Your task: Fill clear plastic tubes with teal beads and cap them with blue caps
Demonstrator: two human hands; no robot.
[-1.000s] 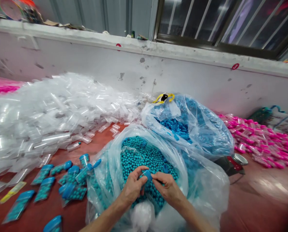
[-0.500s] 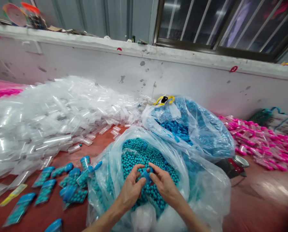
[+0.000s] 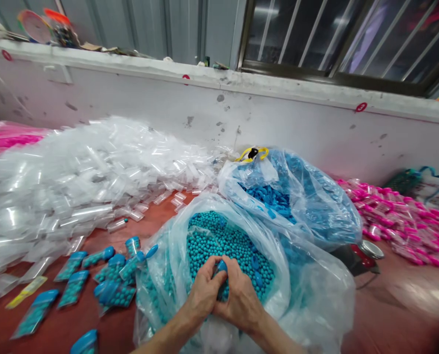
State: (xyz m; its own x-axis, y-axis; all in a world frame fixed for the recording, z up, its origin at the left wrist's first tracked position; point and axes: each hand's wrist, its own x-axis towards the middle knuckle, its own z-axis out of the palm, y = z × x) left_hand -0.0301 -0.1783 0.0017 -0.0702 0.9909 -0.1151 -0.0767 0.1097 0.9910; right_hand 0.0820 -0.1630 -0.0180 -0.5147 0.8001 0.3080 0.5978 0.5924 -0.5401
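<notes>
My left hand [image 3: 203, 291] and my right hand [image 3: 239, 295] are together over an open plastic bag [image 3: 177, 236] of small teal beads [image 3: 212, 236]. Fingers of both hands close around a blue cap [image 3: 221, 266]; whatever lies under the cap is mostly hidden by them. Loose blue caps [image 3: 258, 278] lie on the beads to the right of my hands. Left of the bag, several clear containers with blue caps and teal beads inside [image 3: 73, 289] rest on the red tabletop [image 3: 138, 231].
A heap of clear empty tubes [image 3: 104, 172] spreads at the back left. Behind the bead bag is another bag [image 3: 322, 206] with blue caps [image 3: 269, 199]. Pink-capped containers [image 3: 403, 216] are piled at the right. A yellow strip [image 3: 25, 292] lies at the left.
My hands have come together, the right one moving left and down to close around the blue cap. Blue caps on the beads at the right are now uncovered. The view has shifted slightly.
</notes>
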